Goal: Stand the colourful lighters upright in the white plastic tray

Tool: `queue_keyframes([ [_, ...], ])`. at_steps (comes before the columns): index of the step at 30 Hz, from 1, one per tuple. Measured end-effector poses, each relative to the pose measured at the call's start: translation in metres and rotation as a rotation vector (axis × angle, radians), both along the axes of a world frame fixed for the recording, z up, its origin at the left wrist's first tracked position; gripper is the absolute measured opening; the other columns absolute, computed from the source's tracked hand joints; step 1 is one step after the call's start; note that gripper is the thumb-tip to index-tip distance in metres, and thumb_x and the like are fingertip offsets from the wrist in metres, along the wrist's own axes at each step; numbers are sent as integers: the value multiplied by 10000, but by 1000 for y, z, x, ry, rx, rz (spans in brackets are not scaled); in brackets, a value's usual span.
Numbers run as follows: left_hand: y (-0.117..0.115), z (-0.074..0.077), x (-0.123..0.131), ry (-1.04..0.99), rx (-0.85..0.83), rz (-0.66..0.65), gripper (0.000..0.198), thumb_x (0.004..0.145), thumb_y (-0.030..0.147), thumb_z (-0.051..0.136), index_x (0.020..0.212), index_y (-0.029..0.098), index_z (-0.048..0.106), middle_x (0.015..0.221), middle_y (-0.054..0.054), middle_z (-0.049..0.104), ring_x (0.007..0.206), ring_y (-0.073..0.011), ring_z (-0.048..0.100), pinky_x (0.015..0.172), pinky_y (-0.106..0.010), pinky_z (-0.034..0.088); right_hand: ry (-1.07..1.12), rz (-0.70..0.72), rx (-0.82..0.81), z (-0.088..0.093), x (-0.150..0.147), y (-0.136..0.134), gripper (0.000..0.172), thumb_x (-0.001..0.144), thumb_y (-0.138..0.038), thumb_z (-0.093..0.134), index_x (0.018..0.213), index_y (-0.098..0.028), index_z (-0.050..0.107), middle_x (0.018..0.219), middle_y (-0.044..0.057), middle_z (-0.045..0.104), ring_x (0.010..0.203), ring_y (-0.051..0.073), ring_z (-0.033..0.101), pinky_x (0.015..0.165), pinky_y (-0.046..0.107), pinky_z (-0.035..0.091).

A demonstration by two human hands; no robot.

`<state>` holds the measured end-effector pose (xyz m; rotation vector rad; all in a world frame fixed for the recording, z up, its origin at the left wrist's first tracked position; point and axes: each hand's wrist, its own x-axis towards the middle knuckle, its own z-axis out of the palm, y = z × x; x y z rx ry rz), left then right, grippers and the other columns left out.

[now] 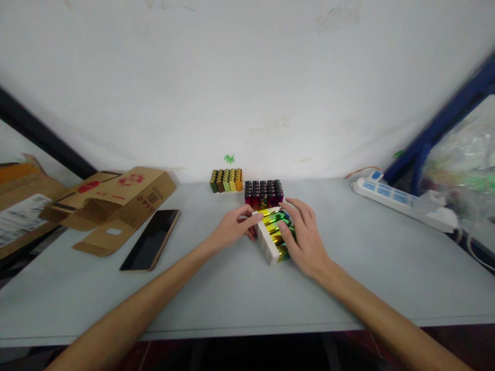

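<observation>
Between my hands is a small white tray (268,244) of shiny yellow and green lighters (275,234), tipped on its side so its white base faces left. My left hand (235,225) pinches the upper left corner of the tray, thumb on top. My right hand (305,239) is curled over the right side of the lighters, with its thumb pressed on them. Just behind stands a block of black-topped lighters (264,192) with magenta bodies. Farther left, a second block of gold-topped lighters (227,180) in green, brown and yellow stands near the wall.
On the left lie an open cardboard box (127,196), another carton (23,216) and a dark phone (150,240). A white power strip (402,201) lies on the right, beside clear plastic wrapping (464,165). The table's front edge (247,332) runs close to me.
</observation>
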<state>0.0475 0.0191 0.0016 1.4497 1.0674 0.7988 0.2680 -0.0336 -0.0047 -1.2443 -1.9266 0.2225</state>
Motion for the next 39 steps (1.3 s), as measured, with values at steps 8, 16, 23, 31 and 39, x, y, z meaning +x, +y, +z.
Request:
queue_keyframes([
  [8, -15, -5, -7, 21, 161, -17, 508, 978, 605, 611, 1286, 207, 547, 1050, -60, 676, 828, -179, 690, 676, -303, 609, -313, 163, 48, 1, -2, 1, 556, 1112, -368, 332, 1628, -172, 403, 1689, 109, 431, 1600, 266, 310, 1324, 563, 174],
  [16, -44, 2, -3, 328, 450, -166, 1293, 567, 551, 988, 1610, 295, 267, 1587, -181, 421, 1248, -352, 588, 905, -461, 610, -367, 123, 22, 13, -4, 3, 502, 1066, -325, 410, 1510, -159, 576, 1558, 154, 576, 1460, 323, 478, 1182, 531, 435],
  [23, -51, -2, 14, 400, 607, 5, 1164, 664, 451, 920, 1610, 224, 281, 1516, -183, 511, 1343, -380, 562, 1123, -537, 515, -324, 172, -20, 14, -4, 8, 552, 1073, -335, 401, 1600, -190, 471, 1661, 92, 476, 1553, 301, 378, 1231, 521, 417],
  [31, -49, 10, 8, 515, 709, 16, 1116, 642, 503, 913, 1577, 203, 383, 1500, -181, 549, 1391, -391, 520, 1227, -567, 417, -292, 136, 25, 9, -1, 10, 513, 1083, -363, 401, 1537, -185, 560, 1543, 137, 578, 1461, 317, 454, 1234, 547, 423],
  [39, -49, 11, 7, 495, 701, -64, 1119, 684, 475, 886, 1620, 222, 327, 1511, -161, 508, 1419, -360, 515, 1257, -506, 420, -310, 127, 18, 12, 0, 7, 499, 1072, -352, 416, 1517, -201, 583, 1512, 126, 607, 1413, 327, 485, 1194, 535, 433],
])
